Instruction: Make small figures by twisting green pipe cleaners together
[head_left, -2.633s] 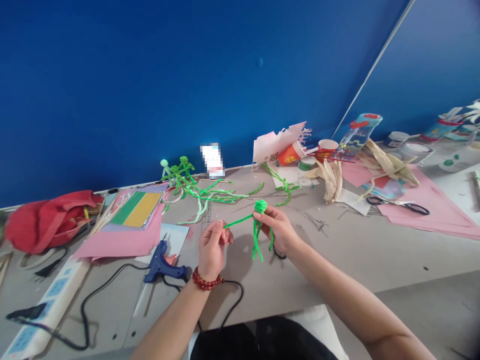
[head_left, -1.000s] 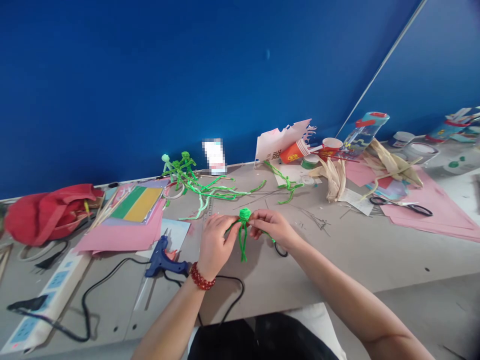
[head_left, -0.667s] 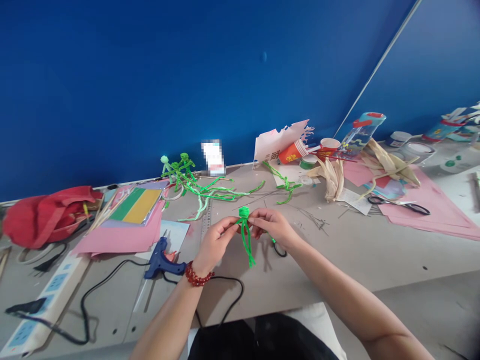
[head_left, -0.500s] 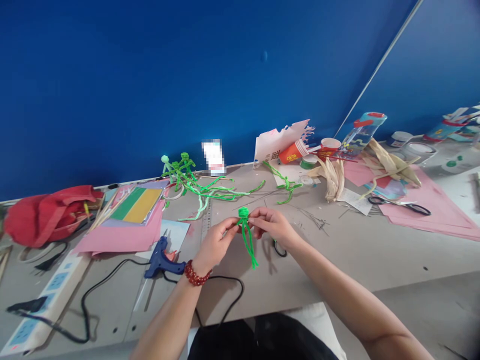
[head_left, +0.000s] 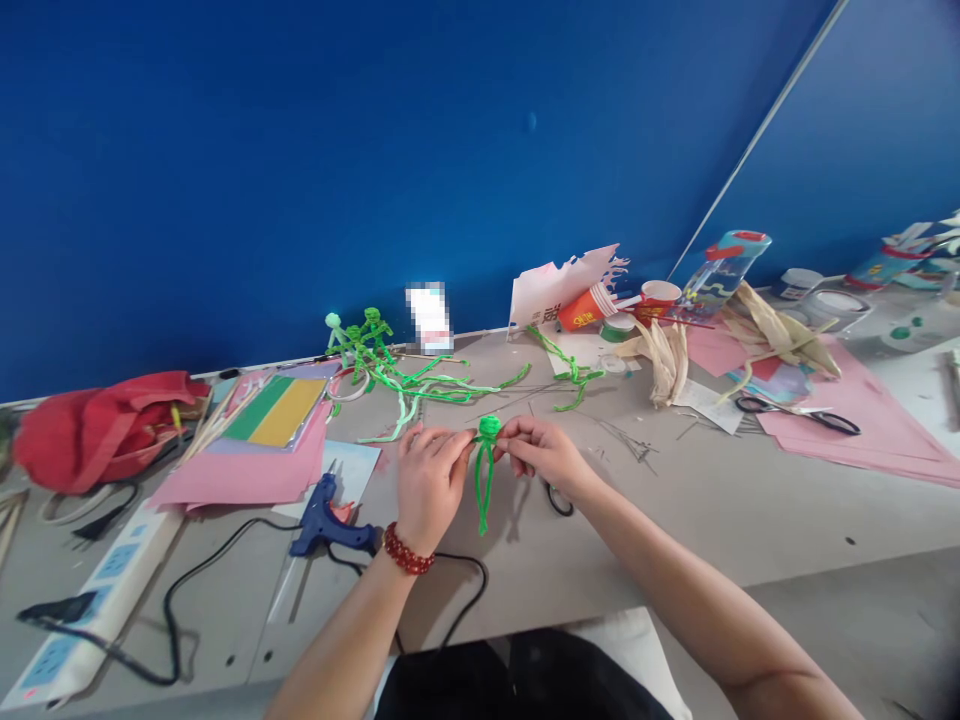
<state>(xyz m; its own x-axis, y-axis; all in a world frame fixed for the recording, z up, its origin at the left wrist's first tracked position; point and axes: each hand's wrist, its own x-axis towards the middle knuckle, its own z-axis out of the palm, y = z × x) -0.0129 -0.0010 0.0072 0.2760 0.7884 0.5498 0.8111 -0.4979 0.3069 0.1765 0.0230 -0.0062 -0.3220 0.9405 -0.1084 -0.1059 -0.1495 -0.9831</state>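
Observation:
Between my two hands is a green pipe-cleaner figure [head_left: 489,428] with a coiled round head and long strands hanging below it. My left hand [head_left: 430,480], with a red bead bracelet at the wrist, pinches the figure just under the head from the left. From the other side, my right hand [head_left: 546,457] grips it at the same height with thumb and fingers. The short side strands are mostly hidden by my fingers. Behind, against the wall, stand several finished-looking green figures [head_left: 361,338], with loose pipe cleaners [head_left: 442,385] lying in front of them.
To the left lie a blue glue gun [head_left: 330,522], pink paper [head_left: 247,478], a red bag [head_left: 105,432] and a white power strip [head_left: 97,600]. A cord loops near my left wrist. On the right are scissors [head_left: 806,410], dried husks [head_left: 664,360], paper cups [head_left: 587,307] and thin wires [head_left: 630,440].
My left hand has let go of the outstretched strand and come in to the figure's neck. The figure has shifted left and now sits between both hands, its hanging strands swinging slightly.

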